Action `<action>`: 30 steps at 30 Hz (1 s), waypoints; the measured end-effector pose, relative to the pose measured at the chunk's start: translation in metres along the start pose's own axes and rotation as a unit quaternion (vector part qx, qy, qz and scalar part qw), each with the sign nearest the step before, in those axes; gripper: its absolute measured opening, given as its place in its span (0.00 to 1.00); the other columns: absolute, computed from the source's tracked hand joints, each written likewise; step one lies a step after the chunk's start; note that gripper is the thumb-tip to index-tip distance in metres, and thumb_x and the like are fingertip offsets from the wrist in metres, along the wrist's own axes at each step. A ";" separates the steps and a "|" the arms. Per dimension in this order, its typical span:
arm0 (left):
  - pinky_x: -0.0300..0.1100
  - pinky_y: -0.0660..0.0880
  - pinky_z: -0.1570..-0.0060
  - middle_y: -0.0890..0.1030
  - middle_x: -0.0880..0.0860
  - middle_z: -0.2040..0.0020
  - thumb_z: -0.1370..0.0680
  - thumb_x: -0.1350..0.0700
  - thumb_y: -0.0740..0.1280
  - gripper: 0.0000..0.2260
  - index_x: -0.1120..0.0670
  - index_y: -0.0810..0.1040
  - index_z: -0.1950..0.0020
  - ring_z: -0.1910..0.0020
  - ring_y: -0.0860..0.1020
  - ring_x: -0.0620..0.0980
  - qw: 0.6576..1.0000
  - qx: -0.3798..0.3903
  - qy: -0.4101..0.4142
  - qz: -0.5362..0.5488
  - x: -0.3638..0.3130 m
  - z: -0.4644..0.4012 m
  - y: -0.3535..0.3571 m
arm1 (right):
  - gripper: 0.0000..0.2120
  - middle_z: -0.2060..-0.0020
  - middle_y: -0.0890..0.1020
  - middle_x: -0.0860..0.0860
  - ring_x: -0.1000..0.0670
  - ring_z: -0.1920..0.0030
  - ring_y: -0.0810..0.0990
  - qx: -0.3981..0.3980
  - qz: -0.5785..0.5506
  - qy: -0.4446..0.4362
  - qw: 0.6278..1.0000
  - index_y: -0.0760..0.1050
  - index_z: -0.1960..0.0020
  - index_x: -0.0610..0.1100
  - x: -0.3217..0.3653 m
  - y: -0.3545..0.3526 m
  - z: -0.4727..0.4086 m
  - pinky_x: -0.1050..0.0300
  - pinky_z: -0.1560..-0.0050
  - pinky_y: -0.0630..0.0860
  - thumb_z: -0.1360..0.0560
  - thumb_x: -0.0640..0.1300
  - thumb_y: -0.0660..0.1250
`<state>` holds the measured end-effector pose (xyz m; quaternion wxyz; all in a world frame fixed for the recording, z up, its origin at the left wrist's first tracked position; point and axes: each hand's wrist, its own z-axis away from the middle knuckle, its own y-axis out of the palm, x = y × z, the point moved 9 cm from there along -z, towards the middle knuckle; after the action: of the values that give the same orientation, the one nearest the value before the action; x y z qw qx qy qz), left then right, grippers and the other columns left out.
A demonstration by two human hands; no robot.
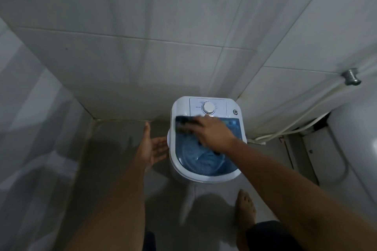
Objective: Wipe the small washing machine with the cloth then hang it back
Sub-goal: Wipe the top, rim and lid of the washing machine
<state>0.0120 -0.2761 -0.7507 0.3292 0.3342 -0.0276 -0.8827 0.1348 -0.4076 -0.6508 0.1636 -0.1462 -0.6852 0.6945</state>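
A small white washing machine [183, 171] with a blue see-through lid and a round white dial [208, 107] stands on the floor against the tiled wall. My right hand [212, 132] lies flat on the lid, pressing a dark cloth [183, 124] onto its upper left part. The cloth is blurred, and part of it is hidden under my hand. My left hand [152, 146] hovers open, palm up, just left of the machine's side, and holds nothing.
White tiled walls close in behind and to the left. A white hose [289, 126] runs along the right wall from a metal fitting [351, 76]. A white toilet [355, 155] stands at the right. My bare foot [244, 208] rests on the grey floor in front of the machine.
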 end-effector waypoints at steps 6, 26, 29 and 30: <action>0.53 0.77 0.39 0.84 0.60 0.47 0.21 0.56 0.66 0.14 0.62 0.80 0.39 0.53 0.81 0.55 0.996 -0.047 0.026 -0.067 -0.002 0.000 0.000 | 0.23 0.41 0.77 0.42 0.37 0.49 0.77 -0.044 -0.031 0.186 0.981 0.75 0.30 0.50 -0.012 0.000 -0.022 0.43 0.52 0.75 0.25 0.43 0.68; 0.45 0.79 0.49 0.84 0.63 0.45 0.22 0.61 0.68 0.11 0.60 0.81 0.40 0.53 0.82 0.56 0.991 -0.071 0.044 -0.103 -0.006 -0.001 -0.005 | 0.25 0.36 0.75 0.43 0.37 0.45 0.75 -0.020 -0.031 0.106 0.994 0.74 0.30 0.51 0.043 0.008 -0.019 0.43 0.49 0.73 0.27 0.42 0.66; 0.43 0.82 0.60 0.84 0.63 0.50 0.25 0.63 0.70 0.12 0.61 0.83 0.42 0.57 0.82 0.58 0.990 -0.074 0.057 -0.102 -0.008 -0.003 -0.007 | 0.22 0.39 0.78 0.46 0.40 0.49 0.76 -0.028 -0.073 0.041 0.996 0.75 0.31 0.53 0.076 0.019 0.040 0.46 0.53 0.73 0.25 0.49 0.61; 0.41 0.82 0.62 0.84 0.63 0.51 0.25 0.62 0.71 0.12 0.61 0.83 0.42 0.57 0.82 0.58 0.991 -0.075 0.056 -0.099 -0.008 -0.004 -0.007 | 0.22 0.39 0.77 0.46 0.42 0.48 0.76 -0.024 -0.075 0.012 0.997 0.73 0.30 0.54 0.084 0.021 0.060 0.47 0.52 0.74 0.24 0.50 0.60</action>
<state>0.0145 -0.2653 -0.7511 0.2655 0.3586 0.0899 -0.8904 0.0328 -0.4263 -0.6685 0.2197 -0.1062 -0.7091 0.6616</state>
